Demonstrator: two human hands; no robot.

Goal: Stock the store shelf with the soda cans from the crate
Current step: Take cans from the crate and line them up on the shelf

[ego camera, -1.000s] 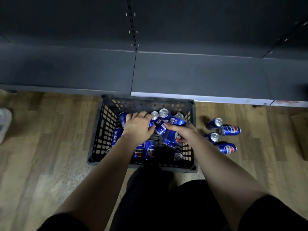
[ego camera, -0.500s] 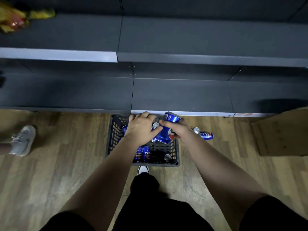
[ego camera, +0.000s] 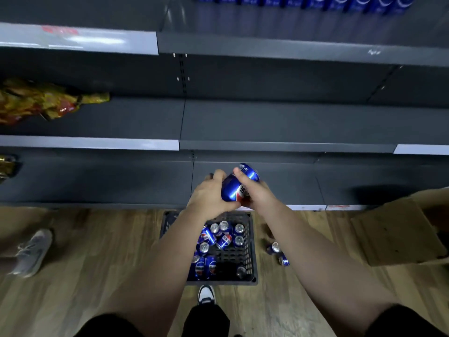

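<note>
The left hand (ego camera: 211, 195) and right hand (ego camera: 258, 194) are rising clear of the crate (ego camera: 252, 242), together grasping blue Pepsi-logo cans (ego camera: 232, 190). They are hovering over the open lowest shelf (ego camera: 286, 181)

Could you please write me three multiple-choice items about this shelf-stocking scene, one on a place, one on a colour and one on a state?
1. Where does the crate stand?
A. on the wooden floor
B. on a table
C. on a trolley

2. What colour are the held soda cans mainly?
A. green
B. red
C. blue

3. What state is the crate in?
A. empty
B. partly filled with cans
C. turned upside down

Answers:
1 A: its base rests on the floorboards.
2 C: the cans gripped by the left hand and the right hand are blue.
3 B: several cans lie inside, with bare mesh beside them.
</note>
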